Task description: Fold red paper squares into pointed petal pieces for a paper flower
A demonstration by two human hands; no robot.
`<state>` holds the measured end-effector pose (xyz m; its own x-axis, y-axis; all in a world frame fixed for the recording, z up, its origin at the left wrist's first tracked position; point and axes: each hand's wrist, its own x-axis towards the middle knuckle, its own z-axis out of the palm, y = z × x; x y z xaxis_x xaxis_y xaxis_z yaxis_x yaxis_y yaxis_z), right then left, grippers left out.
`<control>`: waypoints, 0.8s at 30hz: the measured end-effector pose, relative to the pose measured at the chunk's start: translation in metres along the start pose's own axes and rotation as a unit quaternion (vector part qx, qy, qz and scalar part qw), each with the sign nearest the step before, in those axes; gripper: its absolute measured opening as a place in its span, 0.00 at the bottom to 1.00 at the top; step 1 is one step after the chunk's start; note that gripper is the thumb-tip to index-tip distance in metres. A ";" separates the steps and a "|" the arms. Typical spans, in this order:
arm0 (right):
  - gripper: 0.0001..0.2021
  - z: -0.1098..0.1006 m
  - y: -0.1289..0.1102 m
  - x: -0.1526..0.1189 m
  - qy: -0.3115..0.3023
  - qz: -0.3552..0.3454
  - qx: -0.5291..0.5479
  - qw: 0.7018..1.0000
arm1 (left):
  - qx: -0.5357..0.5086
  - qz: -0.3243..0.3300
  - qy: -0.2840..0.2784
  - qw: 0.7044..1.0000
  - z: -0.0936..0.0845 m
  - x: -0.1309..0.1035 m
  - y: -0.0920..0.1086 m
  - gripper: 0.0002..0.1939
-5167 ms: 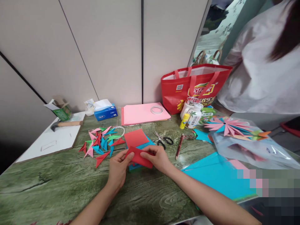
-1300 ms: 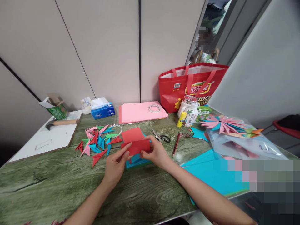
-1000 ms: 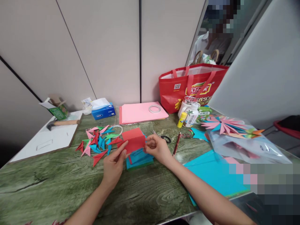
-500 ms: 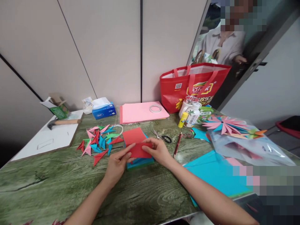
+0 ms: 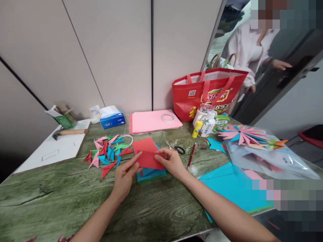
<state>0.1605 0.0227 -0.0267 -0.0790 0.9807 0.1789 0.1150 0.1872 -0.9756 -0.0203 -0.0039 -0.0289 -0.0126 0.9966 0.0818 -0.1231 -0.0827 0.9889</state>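
A small rectangle of red paper [image 5: 151,160] is held up between both hands. My left hand [image 5: 126,174] pinches its left edge between thumb and fingers. My right hand [image 5: 172,163] grips the right end, thumb on the near face. Directly below lies a stack of coloured paper, with a red sheet [image 5: 144,146] on top and blue sheets [image 5: 151,175] showing at the near side. To the left is a pile of folded paper pieces [image 5: 107,153] in red, pink, blue and green. Scissors [image 5: 175,147] with black handles lie beyond my right hand.
A pen [image 5: 191,156], a yellow glue stick [image 5: 197,129] and a white bottle [image 5: 207,125] are on the right, before a red bag [image 5: 186,101]. Large blue sheets [image 5: 234,188] lie at right. A hammer [image 5: 70,132] rests on a white board [image 5: 58,151]. A person [image 5: 249,50] stands at the door.
The red paper has tilted slightly in my hands, its left end raised, and my left fingers have shifted a little. The person at the door has moved right as the door swung wider.
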 end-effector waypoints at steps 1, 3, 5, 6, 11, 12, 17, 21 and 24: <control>0.09 0.000 -0.001 0.000 0.007 -0.002 -0.001 1.000 | -0.012 0.003 0.004 1.000 0.001 0.000 0.001 0.21; 0.09 0.000 -0.002 -0.001 0.041 -0.011 0.002 0.999 | -0.027 0.018 0.013 0.999 0.004 0.001 0.005 0.21; 0.09 0.001 -0.004 -0.002 0.091 -0.024 0.007 0.996 | -0.024 0.026 0.017 0.999 0.008 0.000 0.008 0.20; 0.09 0.001 -0.006 -0.003 0.110 -0.036 0.006 0.993 | -0.017 0.021 0.015 1.000 0.010 -0.001 0.010 0.20; 0.04 0.008 -0.014 -0.016 0.012 -0.131 0.007 0.991 | -0.029 -0.041 0.006 0.999 0.017 -0.005 0.009 0.35; 0.04 0.009 -0.015 -0.019 -0.015 -0.147 -0.009 0.989 | -0.029 -0.045 0.010 0.999 0.017 -0.006 0.008 0.37; 0.12 0.009 -0.020 -0.024 -0.076 -0.185 -0.063 0.978 | 0.010 -0.009 0.013 1.000 0.017 -0.003 0.007 0.33; 0.21 0.010 -0.016 -0.023 -0.087 -0.165 -0.043 0.982 | 0.007 0.014 0.006 1.000 0.016 -0.002 0.009 0.33; 0.24 0.013 -0.011 -0.022 -0.092 -0.105 0.026 0.990 | 0.017 0.005 -0.003 1.000 0.014 -0.001 0.009 0.35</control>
<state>0.1485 -0.0018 -0.0220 -0.2762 0.8922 0.3573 0.0267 0.3787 -0.9251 -0.0073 -0.0061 -0.0178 -0.0073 0.9956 0.0931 -0.0898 -0.0933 0.9916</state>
